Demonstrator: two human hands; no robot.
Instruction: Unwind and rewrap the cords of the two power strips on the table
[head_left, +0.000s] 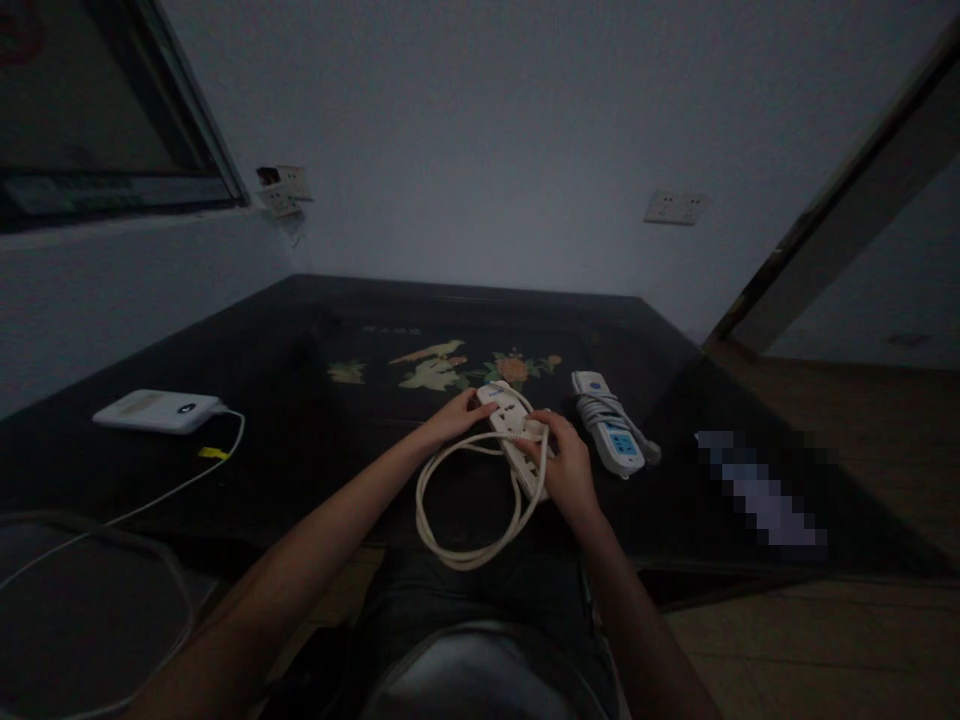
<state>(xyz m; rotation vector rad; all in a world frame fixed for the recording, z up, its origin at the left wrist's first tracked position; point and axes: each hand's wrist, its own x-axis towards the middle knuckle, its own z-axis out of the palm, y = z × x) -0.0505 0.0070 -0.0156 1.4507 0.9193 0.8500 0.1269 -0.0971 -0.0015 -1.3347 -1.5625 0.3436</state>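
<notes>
A power strip [507,415] at the near side of a dark, painted table [300,340]

The white strip lies slantwise near the middle of the table's front edge; whether it rests on the top or is slightly raised cannot be told. The left hand [460,412] grips its far end, thumb on the socket face. The right hand [570,462] has its fingers closed on a plug [534,430] at that face; how deep it sits is hidden. A pale cable [421,500] loops over the front edge.

Just right is a second strip [624,447] wrapped in its grey cord, with a pixelated patch farther right. Beyond the hands, the black top carries painted birds [435,372] and flowers [513,368]. At left lie a white device [159,411], its thin lead [235,440] and a yellow tag [214,453].

The dim room has a pale wall [465,150] behind the table, a socket plate [675,207] at right, more outlets [283,195] in the left corner, a window [112,90] and a brownish floor [810,410].
</notes>
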